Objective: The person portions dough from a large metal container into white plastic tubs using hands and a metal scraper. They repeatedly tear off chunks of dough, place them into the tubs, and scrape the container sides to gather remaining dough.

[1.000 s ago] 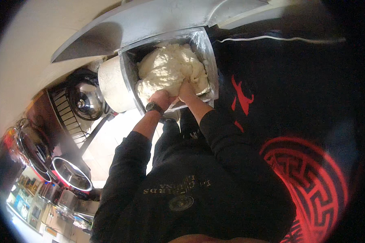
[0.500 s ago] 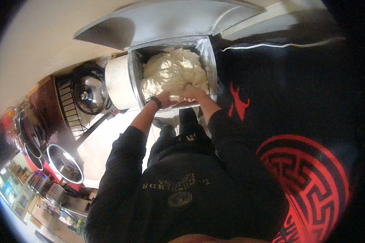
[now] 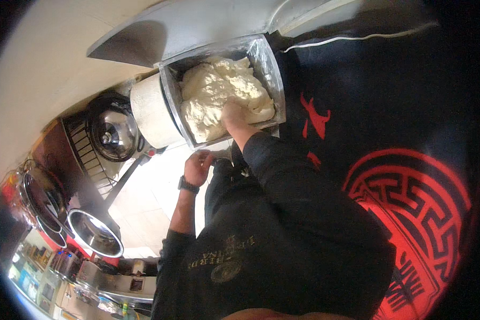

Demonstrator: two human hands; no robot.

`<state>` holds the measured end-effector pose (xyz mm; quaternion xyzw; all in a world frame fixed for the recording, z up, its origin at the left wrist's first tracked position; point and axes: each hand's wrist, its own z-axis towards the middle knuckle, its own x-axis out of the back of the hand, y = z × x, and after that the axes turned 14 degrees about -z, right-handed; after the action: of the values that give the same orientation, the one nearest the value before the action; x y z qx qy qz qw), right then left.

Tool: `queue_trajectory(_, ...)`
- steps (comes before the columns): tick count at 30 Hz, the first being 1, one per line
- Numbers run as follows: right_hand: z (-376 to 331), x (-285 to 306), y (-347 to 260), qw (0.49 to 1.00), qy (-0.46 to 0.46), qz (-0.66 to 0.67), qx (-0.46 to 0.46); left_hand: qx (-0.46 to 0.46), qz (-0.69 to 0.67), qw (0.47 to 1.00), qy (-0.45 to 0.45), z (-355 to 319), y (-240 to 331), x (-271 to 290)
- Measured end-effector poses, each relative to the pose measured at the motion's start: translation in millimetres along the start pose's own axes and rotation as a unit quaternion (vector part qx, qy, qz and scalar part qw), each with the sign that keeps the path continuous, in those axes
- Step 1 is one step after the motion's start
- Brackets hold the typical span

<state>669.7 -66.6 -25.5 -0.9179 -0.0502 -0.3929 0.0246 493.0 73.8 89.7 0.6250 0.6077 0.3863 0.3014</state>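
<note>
Beyond gold chest lettering point(image 3: 221, 258), right hand point(image 3: 233, 114) on dough point(image 3: 213, 88), finger state unclear, left hand point(image 3: 197, 167) loosely curled.

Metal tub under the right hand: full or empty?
Not empty: the metal tub holds a large mass of pale dough spanning most of its width. How deep it goes, I cannot tell.

Your right hand point(image 3: 233, 114) hides its fingertips against the dough point(image 3: 210, 85); beyond them, a grey panel point(image 3: 213, 29) is cut off.

One dough mass point(image 3: 210, 88) – one metal trough point(image 3: 269, 63)
</note>
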Motion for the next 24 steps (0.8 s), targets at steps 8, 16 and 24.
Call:
queue_trajectory(8, 38, -63, -12, 0.955, 0.167, 0.212, -0.124, 0.082, -0.015, 0.994, 0.077, -39, -52, 6)
queue_trajectory(16, 24, 36, 56, 0.921, -0.313, 0.208, 0.100, -0.113, 0.173, 0.977, 0.046, 14, 0, -7)
queue_trajectory(24, 19, 11, 136, 0.963, 0.040, -0.185, 0.193, 0.026, 0.339, 0.937, -0.083, 118, -28, -36)
